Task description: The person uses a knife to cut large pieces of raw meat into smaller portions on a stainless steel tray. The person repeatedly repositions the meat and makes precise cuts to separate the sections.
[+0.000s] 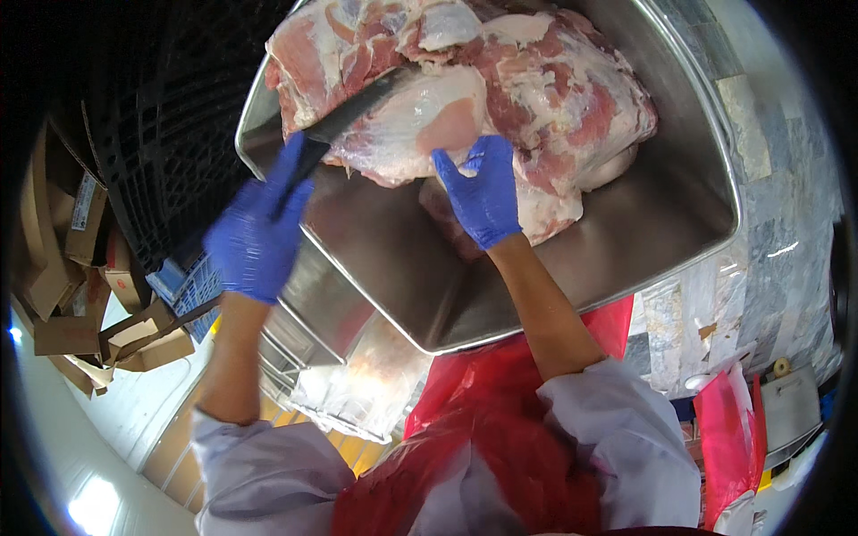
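Note:
My left hand (257,234), in a blue glove, is closed round the dark handle of a long knife (356,109). Its blade points up and to the right, lying across or just over a pale, fat-covered piece of meat (393,125). My right hand (483,195), gloved in blue too, pinches the near edge of that piece between thumb and fingers. Large raw cuts of meat (559,94) are heaped around it in a deep metal bin (652,201). Whether the blade's edge is cutting in cannot be made out.
Flattened and torn cardboard boxes (67,335) and a blue plastic crate (195,288) lie to the left, below a black plastic grid (170,116). A wire rack (304,335) stands beside the bin. Red plastic (728,438) hangs at the lower right.

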A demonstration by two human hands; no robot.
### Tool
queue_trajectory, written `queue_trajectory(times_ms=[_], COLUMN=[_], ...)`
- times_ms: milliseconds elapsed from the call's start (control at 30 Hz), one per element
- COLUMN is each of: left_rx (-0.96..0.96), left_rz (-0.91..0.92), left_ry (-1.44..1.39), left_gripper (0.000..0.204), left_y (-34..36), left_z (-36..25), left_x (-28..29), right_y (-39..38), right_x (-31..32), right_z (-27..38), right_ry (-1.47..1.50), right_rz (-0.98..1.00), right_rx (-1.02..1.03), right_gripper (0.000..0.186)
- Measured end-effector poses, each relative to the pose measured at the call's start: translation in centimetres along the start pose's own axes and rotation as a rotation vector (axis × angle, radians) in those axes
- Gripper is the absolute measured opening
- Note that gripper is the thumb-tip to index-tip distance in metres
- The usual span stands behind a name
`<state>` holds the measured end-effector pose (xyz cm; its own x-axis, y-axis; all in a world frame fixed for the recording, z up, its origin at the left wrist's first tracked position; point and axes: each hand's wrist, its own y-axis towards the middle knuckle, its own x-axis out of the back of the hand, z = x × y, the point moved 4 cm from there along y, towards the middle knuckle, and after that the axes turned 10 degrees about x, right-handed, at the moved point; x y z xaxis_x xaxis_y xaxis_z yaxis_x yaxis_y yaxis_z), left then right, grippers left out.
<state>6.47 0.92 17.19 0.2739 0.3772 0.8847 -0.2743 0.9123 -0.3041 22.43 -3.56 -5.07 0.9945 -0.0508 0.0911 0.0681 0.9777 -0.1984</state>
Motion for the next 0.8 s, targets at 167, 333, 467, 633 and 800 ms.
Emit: queue_trajectory(times_ms=[167, 333, 467, 633, 800], left_rx=[-0.235, -0.355, -0.241, -0.374, -0.366], left_rz=[0.069, 0.050, 0.122, 0.040, -0.127], left_ry=[0.207, 0.285, 0.240, 0.299, 0.215], left_gripper=[0.045, 0.044, 0.046, 0.048, 0.048], left_y=[4.1, 6.3, 5.2, 7.0, 7.7], left_z=[-3.1, -4.6, -2.9, -4.6, -0.4], left_x=[8.4, 10.6, 8.6, 3.5, -4.2], right_y=[-0.2, 0.3, 0.0, 0.5, 0.8], right_x=[-1.9, -2.1, -2.2, -1.6, -1.6], right_z=[-0.9, -1.8, -2.1, -2.3, -1.6], right_ry=[0.038, 0.110, 0.168, 0.082, 0.072], right_rz=[-0.120, -0.079, -0.015, 0.010, 0.039], right_rx=[0.031, -0.029, -0.079, -0.037, 0.059], right_gripper=[0.063, 0.071, 0.073, 0.071, 0.066])
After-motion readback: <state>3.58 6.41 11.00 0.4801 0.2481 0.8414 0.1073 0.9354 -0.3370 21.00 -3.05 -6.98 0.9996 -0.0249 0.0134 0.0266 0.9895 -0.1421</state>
